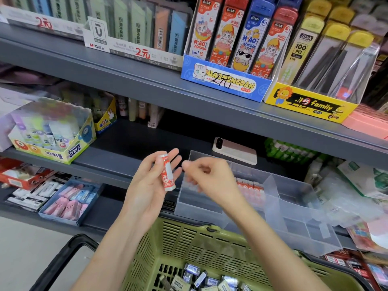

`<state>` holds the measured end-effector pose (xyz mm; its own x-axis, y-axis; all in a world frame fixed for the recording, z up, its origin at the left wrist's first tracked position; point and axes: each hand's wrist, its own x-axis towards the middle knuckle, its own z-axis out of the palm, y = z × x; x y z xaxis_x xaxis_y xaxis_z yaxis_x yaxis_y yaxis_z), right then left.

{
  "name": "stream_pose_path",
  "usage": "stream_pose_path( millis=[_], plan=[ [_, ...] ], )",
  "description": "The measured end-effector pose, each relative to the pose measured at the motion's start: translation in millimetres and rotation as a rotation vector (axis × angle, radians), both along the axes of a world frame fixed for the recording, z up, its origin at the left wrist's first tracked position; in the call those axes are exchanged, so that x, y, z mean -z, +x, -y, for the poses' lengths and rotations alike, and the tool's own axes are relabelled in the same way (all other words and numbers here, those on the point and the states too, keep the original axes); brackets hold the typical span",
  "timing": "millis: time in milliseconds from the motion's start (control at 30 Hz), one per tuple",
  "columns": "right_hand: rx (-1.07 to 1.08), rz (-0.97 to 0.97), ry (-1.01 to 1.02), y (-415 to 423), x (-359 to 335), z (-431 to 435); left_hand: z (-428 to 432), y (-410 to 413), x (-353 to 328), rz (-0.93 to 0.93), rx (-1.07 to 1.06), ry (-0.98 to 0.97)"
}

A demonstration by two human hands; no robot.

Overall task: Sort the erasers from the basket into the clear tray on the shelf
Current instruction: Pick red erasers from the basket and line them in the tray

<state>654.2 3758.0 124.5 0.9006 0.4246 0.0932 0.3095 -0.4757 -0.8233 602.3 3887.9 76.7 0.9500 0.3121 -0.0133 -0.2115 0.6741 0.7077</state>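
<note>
My left hand (150, 185) holds a red-and-white eraser (167, 172) upright in its fingers, just left of the clear tray (273, 192) on the shelf. Beside it, my right hand (206, 178) hovers over the tray's left compartment with its fingertips pinched together; nothing shows between them. A row of red-and-white erasers (249, 189) stands in the tray's middle compartment. Below both arms sits the green basket (189, 238), with several wrapped erasers (210, 280) on its bottom.
A phone (235, 151) lies on the shelf behind the tray. A glue box (52, 135) stands at the left, and a blue box of pink erasers (71, 200) sits lower left. Lead-refill boxes fill the shelf above. Packets crowd the right side.
</note>
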Motion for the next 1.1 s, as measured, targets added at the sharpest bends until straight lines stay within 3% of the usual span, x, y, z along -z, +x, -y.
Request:
stream_pose_path(
  millis=[100, 233, 333, 467, 567, 667, 833, 1000, 1100],
  plan=[
    [-0.106, -0.092, 0.117, -28, 2, -1, 6, -4, -5, 0.066, 0.062, 0.076],
    [0.017, -0.12, 0.313, -41, 7, 24, 23, -14, -9, 0.121, 0.113, 0.253],
    [0.087, -0.262, 0.588, -39, 7, 63, 39, -16, -7, 0.066, 0.052, 0.721],
    [0.168, -0.279, 0.633, -18, 7, 106, 56, -14, -3, 0.081, -0.154, 1.35],
    [0.371, -0.166, 0.517, 16, 6, 126, 55, -15, 6, 0.123, -0.231, 1.727],
    [0.519, -0.058, 0.355, 48, 9, 132, 51, -18, 16, 0.031, -0.165, 1.888],
    [0.505, 0.013, 0.126, 75, 9, 151, 49, -16, 23, -0.016, -0.118, 1.945],
    [0.465, 0.121, -0.298, 79, 9, 172, 51, -15, 22, -0.015, -0.132, 1.958],
    [0.43, 0.137, -0.334, 76, 11, 163, 52, -16, 21, -0.02, -0.13, 1.951]
  ],
)
